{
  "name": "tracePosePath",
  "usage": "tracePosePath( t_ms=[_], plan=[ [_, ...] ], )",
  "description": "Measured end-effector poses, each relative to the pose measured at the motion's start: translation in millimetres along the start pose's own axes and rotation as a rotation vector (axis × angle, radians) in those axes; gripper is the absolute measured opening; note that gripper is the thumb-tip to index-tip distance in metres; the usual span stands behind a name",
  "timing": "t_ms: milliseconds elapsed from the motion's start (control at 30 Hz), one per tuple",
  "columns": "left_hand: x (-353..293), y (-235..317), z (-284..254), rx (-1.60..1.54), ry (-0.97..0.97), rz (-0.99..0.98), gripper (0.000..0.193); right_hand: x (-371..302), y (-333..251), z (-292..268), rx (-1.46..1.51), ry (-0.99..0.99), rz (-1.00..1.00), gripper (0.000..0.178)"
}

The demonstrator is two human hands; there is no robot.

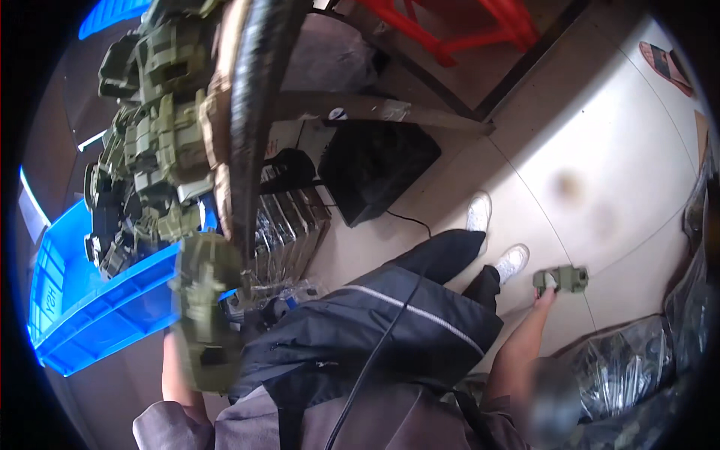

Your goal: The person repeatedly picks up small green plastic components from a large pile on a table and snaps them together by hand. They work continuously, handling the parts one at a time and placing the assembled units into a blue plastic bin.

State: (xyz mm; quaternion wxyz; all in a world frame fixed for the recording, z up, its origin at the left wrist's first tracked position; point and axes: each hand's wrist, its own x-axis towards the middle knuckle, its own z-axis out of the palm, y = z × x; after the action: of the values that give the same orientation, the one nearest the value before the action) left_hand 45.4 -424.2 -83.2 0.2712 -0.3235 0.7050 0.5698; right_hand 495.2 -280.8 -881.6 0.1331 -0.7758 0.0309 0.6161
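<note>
At the left, a large olive-green moulded part [206, 315] stands in front of my left forearm [178, 371]. It covers my left hand, so the fingers do not show; the part appears to be held up by that hand beside the blue crate [112, 322]. Out to the right, above the floor, my right hand [548, 295] is closed around a smaller olive-green block-like piece [574, 279]. Many similar green parts [169, 135] lie heaped at the upper left, next to the crate.
A dark table edge [251, 127] runs down beside the heap. Beyond it are a black bin [379, 161], stacked plastic-wrapped packs [289, 232] and a red stool [480, 30]. Clear-wrapped bags [622, 367] stand at the lower right. A cable [375, 352] crosses my black apron.
</note>
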Motion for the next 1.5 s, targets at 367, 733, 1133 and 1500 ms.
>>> tracePosePath(
  t_ms=[367, 733, 1133, 1500],
  plan=[
    [8, -50, 73, -0.003, 0.036, 0.053, 0.057, -552, -59, 175, 0.33, -1.45, 0.634, 0.037],
    [-62, -81, 54, 0.133, -0.247, -0.171, 0.056, -641, -78, 107, -0.265, -1.619, 0.024, 0.037],
    [-235, 105, 114, 1.515, -0.549, 1.112, 0.043, -701, -280, 137, -0.383, -1.48, 0.012, 0.06],
    [-88, 153, 265, 0.891, 0.286, 1.465, 0.067, -845, -376, 207, -1.002, -1.104, -1.213, 0.073]
  ],
)
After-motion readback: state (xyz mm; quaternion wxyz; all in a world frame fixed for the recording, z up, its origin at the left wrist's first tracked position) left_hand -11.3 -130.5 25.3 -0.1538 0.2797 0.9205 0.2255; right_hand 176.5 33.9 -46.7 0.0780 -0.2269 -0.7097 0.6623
